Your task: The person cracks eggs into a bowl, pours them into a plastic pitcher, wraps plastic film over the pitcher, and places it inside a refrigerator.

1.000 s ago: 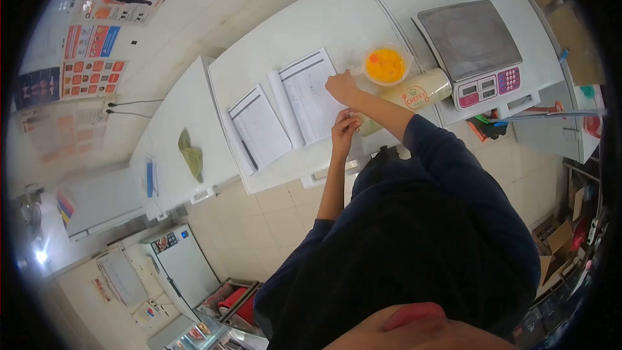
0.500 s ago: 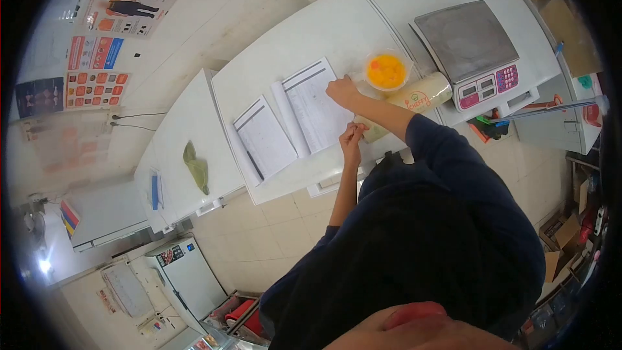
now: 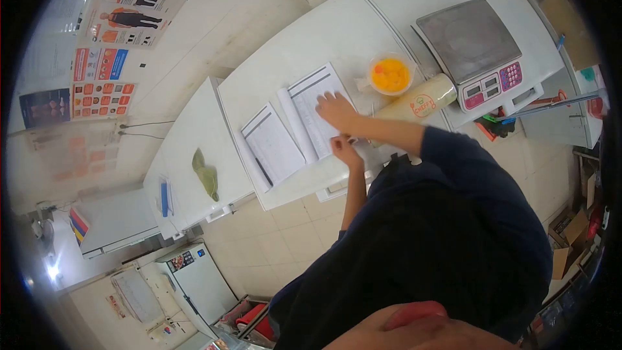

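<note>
My right hand (image 3: 337, 111) lies over the printed sheet of the open notebook (image 3: 322, 79), its fingers spread and nothing visible in them. Just below it, my left hand (image 3: 348, 151) is closed at the notebook's lower right edge. Whatever is between its fingers is too small to make out. Behind my right forearm lies a pale roll with a "Cheffy" label (image 3: 424, 105), partly hidden by the arm. Above the roll sits a clear tub of orange-yellow pieces (image 3: 390, 76).
A weighing scale (image 3: 470, 42) stands on the white counter (image 3: 285, 45) to the right. Left of the notebook's bound edge is another printed page (image 3: 275, 149) with a dark pen-like strip. A green cloth (image 3: 206, 175) and a blue item (image 3: 164, 198) lie farther left.
My right hand has moved left and down from the notebook's right edge onto its page, and its fingers have opened out. My left hand has dropped slightly. The camera view has shifted a little.
</note>
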A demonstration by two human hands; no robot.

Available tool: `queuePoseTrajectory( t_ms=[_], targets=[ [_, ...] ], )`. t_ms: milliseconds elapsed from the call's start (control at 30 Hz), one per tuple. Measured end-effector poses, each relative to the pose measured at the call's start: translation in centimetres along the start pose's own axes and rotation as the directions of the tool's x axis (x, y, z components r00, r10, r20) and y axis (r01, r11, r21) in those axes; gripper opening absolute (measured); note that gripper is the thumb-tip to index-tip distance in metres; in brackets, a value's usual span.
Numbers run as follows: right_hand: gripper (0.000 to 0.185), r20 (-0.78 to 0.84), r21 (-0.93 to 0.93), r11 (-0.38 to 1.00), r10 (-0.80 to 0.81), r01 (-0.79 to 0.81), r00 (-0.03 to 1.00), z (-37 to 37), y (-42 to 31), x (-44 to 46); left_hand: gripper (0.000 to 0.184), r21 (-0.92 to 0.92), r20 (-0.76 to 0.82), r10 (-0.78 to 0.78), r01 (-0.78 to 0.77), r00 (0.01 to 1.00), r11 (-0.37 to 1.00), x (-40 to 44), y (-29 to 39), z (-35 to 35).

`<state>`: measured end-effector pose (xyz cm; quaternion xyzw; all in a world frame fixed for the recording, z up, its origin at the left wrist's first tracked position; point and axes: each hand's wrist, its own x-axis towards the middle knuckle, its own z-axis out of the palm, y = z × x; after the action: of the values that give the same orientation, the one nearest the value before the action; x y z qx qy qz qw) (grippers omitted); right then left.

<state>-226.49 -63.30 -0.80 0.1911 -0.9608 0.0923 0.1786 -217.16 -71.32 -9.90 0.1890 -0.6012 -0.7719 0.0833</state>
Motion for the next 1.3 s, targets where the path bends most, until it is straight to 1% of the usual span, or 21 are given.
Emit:
queuePoseTrajectory(
  t_ms=[33,67,100,133,200,267,333,367,433,467,533,667,733,833,967,1033,1067,1167,1233,1267,1300],
  targets=[
    [0.026,-0.139,0.076,0.997,-0.019,0.030,0.990,-1.4,-0.7,-2.5,0.020,0.007,-0.040,0.062,-0.062,0.997,0.998,1.8,-0.8,-1.1],
    [0.032,-0.108,0.229,0.972,0.076,-0.050,0.991,-2.5,-1.9,-4.9,0.018,0.015,-0.083,0.124,-0.123,0.989,0.992,3.7,-1.1,-2.1],
    [0.038,-0.059,0.376,0.917,0.165,-0.131,0.984,-3.2,-2.9,-7.2,0.020,0.192,-0.071,0.147,-0.131,0.987,0.973,5.3,-0.1,-2.4],
    [0.038,-0.052,0.374,0.919,0.159,-0.129,0.986,-3.3,-3.4,-9.5,0.025,0.365,-0.056,0.162,-0.131,0.985,0.922,6.9,0.9,-2.7],
    [0.038,0.052,0.211,0.972,0.098,-0.107,0.994,-2.9,-3.9,-13.3,0.048,0.296,0.324,0.150,-0.251,0.934,0.922,6.8,6.3,1.5],
    [0.042,0.043,0.194,0.973,0.120,-0.126,0.992,-1.9,-3.9,-13.4,0.071,0.340,0.722,0.205,-0.597,0.661,0.726,6.1,9.8,6.2],
    [0.051,0.048,0.094,0.992,0.083,-0.087,0.995,-0.1,-3.2,-12.8,0.082,0.255,0.891,0.204,-0.818,0.407,0.516,5.1,12.0,10.5],
    [0.051,0.047,0.092,0.991,0.091,-0.095,0.995,0.9,-3.3,-12.8,0.082,0.251,0.894,0.201,-0.819,0.400,0.516,5.7,11.4,11.5],
    [0.048,0.065,-0.167,0.983,0.083,-0.071,0.994,2.2,-2.9,-12.4,0.084,0.274,0.949,-0.059,-0.719,0.309,0.639,6.8,10.2,13.4],
    [0.048,0.061,-0.176,0.980,0.101,-0.089,0.993,2.3,-2.9,-12.3,0.084,0.260,0.955,-0.061,-0.723,0.289,0.640,7.0,10.0,13.8],
    [0.047,0.094,-0.161,0.976,0.164,-0.148,0.982,2.1,-3.1,-12.5,0.075,0.287,0.949,-0.137,-0.602,0.283,0.745,8.0,9.9,14.3],
    [0.050,0.087,-0.132,0.984,0.131,-0.119,0.988,1.9,-3.0,-14.6,0.063,0.334,0.936,-0.203,-0.540,0.288,0.772,8.6,9.3,14.3],
    [0.055,0.092,-0.039,0.998,0.044,-0.040,0.995,0.9,-2.7,-15.5,0.055,0.240,0.965,-0.081,-0.721,0.248,0.651,9.6,7.8,13.9],
    [0.053,0.114,0.058,0.998,-0.036,0.030,0.993,-1.3,-1.7,-17.8,0.054,0.208,0.971,-0.035,-0.768,0.236,0.605,10.8,5.7,13.3],
    [0.058,0.170,0.034,0.999,-0.028,0.022,0.985,-5.1,0.4,-21.5,0.054,0.124,0.973,0.079,-0.788,0.215,0.603,11.7,3.3,12.6],
    [0.065,0.244,0.001,1.000,0.016,-0.017,0.970,-6.6,2.3,-23.3,0.056,0.140,0.965,0.113,-0.826,0.238,0.545,11.6,2.8,12.2],
    [0.069,0.260,-0.082,0.996,0.059,-0.039,0.964,-6.8,3.3,-24.0,0.056,0.141,0.964,0.112,-0.824,0.239,0.548,11.7,2.8,12.3],
    [0.070,0.383,-0.096,0.994,0.077,-0.043,0.920,-9.4,6.3,-26.5,0.060,0.066,0.968,0.185,-0.886,0.168,0.458,12.8,2.8,13.2],
    [0.070,0.396,-0.089,0.995,0.072,-0.040,0.916,-10.7,7.6,-28.5,0.055,0.152,0.952,0.146,-0.829,0.269,0.539,13.7,2.7,13.7],
    [0.068,0.445,-0.143,0.989,0.045,0.022,0.894,-11.3,8.1,-29.8,0.055,0.142,0.952,0.154,-0.827,0.265,0.544,14.0,3.0,13.8],
    [0.066,0.495,-0.198,0.977,0.027,0.082,0.868,-11.7,8.7,-30.9,0.050,0.203,0.938,0.131,-0.817,0.320,0.540,14.4,3.6,13.8]
  ],
)
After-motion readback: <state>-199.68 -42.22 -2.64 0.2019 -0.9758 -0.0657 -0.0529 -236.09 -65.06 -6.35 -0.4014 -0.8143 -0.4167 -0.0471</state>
